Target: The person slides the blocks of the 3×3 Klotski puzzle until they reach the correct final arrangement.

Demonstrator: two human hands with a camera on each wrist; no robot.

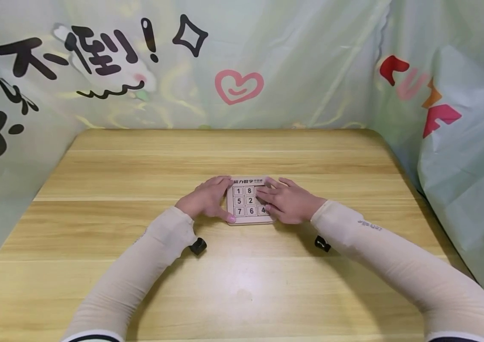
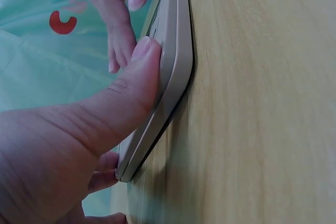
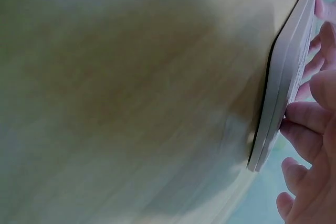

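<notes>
A flat, pale-framed number slide puzzle (image 1: 245, 201) lies on the table between both hands. Its visible tiles read 1, 8, 5, 2, 7, 6 and 4; a dark patch of the tray shows at the right column, partly under fingers. My left hand (image 1: 207, 198) holds the puzzle's left side, thumb (image 2: 139, 72) on the near corner and fingers at the far corner. From the right, my right hand (image 1: 291, 202) reaches over the board, its fingertips touching the right column of tiles and covering part of it. In the right wrist view two fingertips (image 3: 307, 113) rest at the puzzle's face.
The wooden table (image 1: 242, 280) spreads around the puzzle on all sides. Behind it hangs a pale green printed curtain (image 1: 301, 61), which also lines both sides. Beige sleeves cover both forearms, with a small black strap piece at each wrist.
</notes>
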